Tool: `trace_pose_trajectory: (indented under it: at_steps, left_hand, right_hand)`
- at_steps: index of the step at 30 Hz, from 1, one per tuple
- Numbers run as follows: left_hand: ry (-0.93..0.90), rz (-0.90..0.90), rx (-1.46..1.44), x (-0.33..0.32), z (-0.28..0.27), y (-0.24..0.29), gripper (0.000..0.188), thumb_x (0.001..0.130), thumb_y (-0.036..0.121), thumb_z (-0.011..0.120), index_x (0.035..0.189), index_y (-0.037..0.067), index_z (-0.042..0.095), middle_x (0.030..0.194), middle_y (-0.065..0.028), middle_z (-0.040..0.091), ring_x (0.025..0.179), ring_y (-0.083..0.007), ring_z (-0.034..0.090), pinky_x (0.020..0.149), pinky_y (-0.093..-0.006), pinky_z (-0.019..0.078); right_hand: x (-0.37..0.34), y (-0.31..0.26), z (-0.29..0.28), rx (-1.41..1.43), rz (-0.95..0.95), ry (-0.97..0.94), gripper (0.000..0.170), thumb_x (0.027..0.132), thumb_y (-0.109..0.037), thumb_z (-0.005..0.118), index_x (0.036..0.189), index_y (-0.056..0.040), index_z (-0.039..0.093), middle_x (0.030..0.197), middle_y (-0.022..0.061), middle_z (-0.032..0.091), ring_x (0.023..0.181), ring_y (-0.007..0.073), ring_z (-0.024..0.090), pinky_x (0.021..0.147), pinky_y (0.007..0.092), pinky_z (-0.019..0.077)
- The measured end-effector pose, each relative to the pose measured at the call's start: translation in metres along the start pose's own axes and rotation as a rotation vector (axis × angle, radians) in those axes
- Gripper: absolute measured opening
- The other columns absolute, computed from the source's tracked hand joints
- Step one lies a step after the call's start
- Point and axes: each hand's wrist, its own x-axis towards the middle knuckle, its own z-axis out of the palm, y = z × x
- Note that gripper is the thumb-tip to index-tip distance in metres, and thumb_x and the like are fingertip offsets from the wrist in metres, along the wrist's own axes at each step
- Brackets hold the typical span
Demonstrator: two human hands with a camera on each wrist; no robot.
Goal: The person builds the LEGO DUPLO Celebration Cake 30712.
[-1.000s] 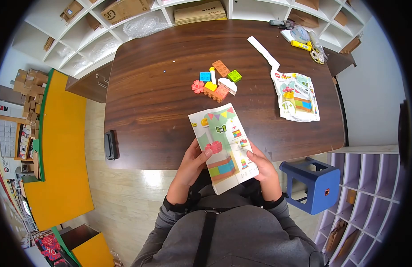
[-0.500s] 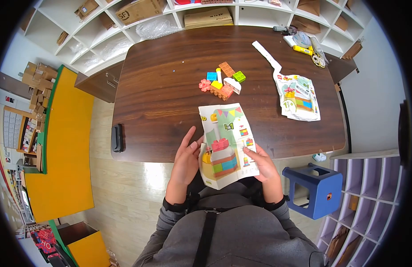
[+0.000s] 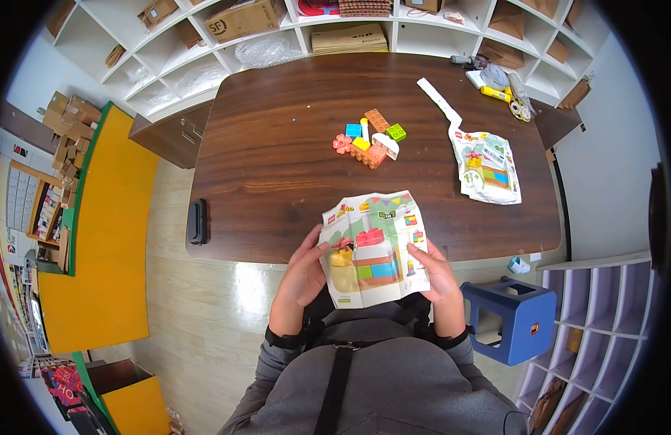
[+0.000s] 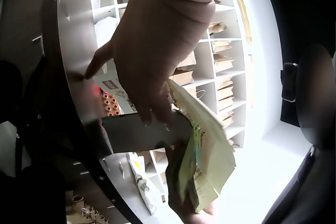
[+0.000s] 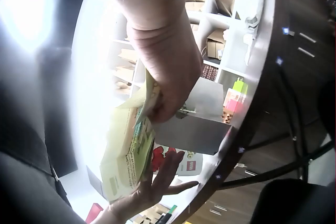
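A creased, colourful instruction leaflet (image 3: 372, 254) with printed toy-brick pictures is held up before the person's chest, over the table's near edge. My left hand (image 3: 301, 274) holds its left side, the thumb at the front edge and other fingers partly hidden behind. On the opposite side, my right hand (image 3: 438, 275) pinches the sheet with its thumb on the printed face. Both wrist views show the leaflet (image 4: 202, 145) partly folded, with its panels standing at angles. Further forward on the table lies a small cluster of toy bricks (image 3: 368, 154), with a pink flower piece (image 3: 342, 143) beside it.
An opened white toy-brick bag (image 3: 488, 170) lies on the right of the dark wooden table (image 3: 277, 174). A black case (image 3: 198, 222) sits at the left edge. Tape and a yellow glue stick (image 3: 496, 93) are at the back right. A blue stool (image 3: 509, 319) stands right.
The leaflet has been spread wider, its left panel now folded out. My left hand let its fingers loose, then took hold of the left edge again. The head view has shifted slightly.
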Motion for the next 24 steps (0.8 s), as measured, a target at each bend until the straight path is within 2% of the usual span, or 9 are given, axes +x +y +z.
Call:
trace_pose_trajectory:
  at_steps: [1, 5, 9, 11, 12, 14, 20, 22, 24]
  left_hand:
    - [-0.032, -0.097, -0.1, 0.003, -0.002, 0.001, 0.052, 0.093, 0.01, 0.05, 0.139, 0.001, 0.028, 0.128, -0.0138, 0.05, 0.117, -0.0211, 0.052, 0.095, -0.0342, 0.0463]
    - [-0.105, -0.191, -0.139, 0.011, -0.003, 0.005, 0.05, 0.094, 0.013, 0.049, 0.137, -0.001, 0.029, 0.127, -0.0124, 0.051, 0.111, -0.0204, 0.057, 0.087, -0.0328, 0.0528]
    - [-0.138, -0.179, -0.148, 0.023, 0.01, 0.023, 0.044, 0.094, 0.013, 0.05, 0.133, -0.001, 0.036, 0.124, -0.0119, 0.054, 0.111, -0.0201, 0.057, 0.088, -0.0333, 0.0523]
    - [-0.161, -0.268, -0.108, 0.038, 0.017, 0.036, 0.036, 0.093, 0.012, 0.052, 0.126, -0.002, 0.044, 0.119, -0.0111, 0.057, 0.109, -0.02, 0.058, 0.089, -0.0336, 0.0519]
    - [-0.167, -0.267, -0.112, 0.045, 0.024, 0.045, 0.036, 0.093, 0.012, 0.052, 0.126, -0.002, 0.044, 0.119, -0.0111, 0.057, 0.109, -0.02, 0.058, 0.089, -0.0336, 0.0519]
    - [-0.104, -0.225, 0.056, 0.064, 0.039, 0.065, 0.032, 0.093, 0.011, 0.054, 0.121, -0.002, 0.049, 0.117, -0.0105, 0.058, 0.108, -0.0199, 0.058, 0.09, -0.0339, 0.0514]
    - [-0.213, -0.065, 0.23, 0.153, 0.072, 0.136, 0.036, 0.088, 0.004, 0.058, 0.122, -0.001, 0.048, 0.119, -0.0106, 0.057, 0.106, -0.0204, 0.059, 0.09, -0.0355, 0.0503]
    - [-0.264, -0.036, 0.232, 0.194, 0.075, 0.155, 0.04, 0.087, 0.002, 0.058, 0.124, 0.0, 0.045, 0.121, -0.011, 0.056, 0.11, -0.0218, 0.057, 0.092, -0.037, 0.049]
    - [-0.277, 0.094, 0.343, 0.228, 0.08, 0.172, 0.045, 0.086, 0.0, 0.058, 0.128, 0.001, 0.04, 0.123, -0.0124, 0.054, 0.113, -0.0227, 0.055, 0.095, -0.0367, 0.0475]
  right_hand:
    - [-0.001, -0.002, 0.003, -0.002, 0.0, -0.001, 0.038, 0.092, -0.009, 0.054, 0.128, -0.0016, 0.045, 0.119, 0.0102, 0.058, 0.105, 0.0178, 0.059, 0.087, 0.0319, 0.0491]
    - [0.003, -0.019, 0.017, -0.054, -0.026, 0.028, 0.038, 0.092, -0.008, 0.054, 0.127, 0.0004, 0.045, 0.118, 0.0122, 0.059, 0.105, 0.0198, 0.06, 0.087, 0.0335, 0.0501]
    - [0.012, -0.047, 0.039, -0.191, -0.036, 0.033, 0.04, 0.092, -0.008, 0.053, 0.13, 0.0002, 0.043, 0.123, 0.0111, 0.055, 0.109, 0.0175, 0.057, 0.09, 0.0312, 0.0474]
    - [0.022, -0.067, 0.053, -0.244, -0.028, 0.017, 0.041, 0.093, -0.008, 0.053, 0.131, 0.0005, 0.042, 0.124, 0.0111, 0.055, 0.11, 0.0174, 0.056, 0.091, 0.0311, 0.047]
    - [0.03, -0.078, 0.059, -0.291, -0.027, -0.001, 0.041, 0.093, -0.007, 0.052, 0.132, 0.0007, 0.041, 0.125, 0.0112, 0.054, 0.111, 0.0174, 0.056, 0.092, 0.031, 0.0467]
    - [0.048, -0.099, 0.073, -0.343, -0.049, -0.013, 0.043, 0.093, -0.008, 0.053, 0.133, 0.0006, 0.04, 0.125, 0.011, 0.055, 0.112, 0.017, 0.055, 0.092, 0.031, 0.0465]
    - [0.141, -0.146, 0.099, -0.339, -0.085, -0.009, 0.044, 0.092, -0.013, 0.055, 0.132, -0.0027, 0.042, 0.122, 0.0102, 0.056, 0.107, 0.0198, 0.059, 0.088, 0.033, 0.0505]
    - [0.181, -0.157, 0.1, -0.333, -0.118, -0.033, 0.043, 0.092, -0.013, 0.055, 0.132, -0.0036, 0.042, 0.12, 0.0102, 0.057, 0.107, 0.0209, 0.059, 0.088, 0.0337, 0.0508]
    - [0.222, -0.168, 0.092, -0.302, -0.17, -0.082, 0.045, 0.092, -0.012, 0.053, 0.134, -0.0055, 0.039, 0.121, 0.0109, 0.056, 0.106, 0.0215, 0.059, 0.086, 0.0363, 0.0519]
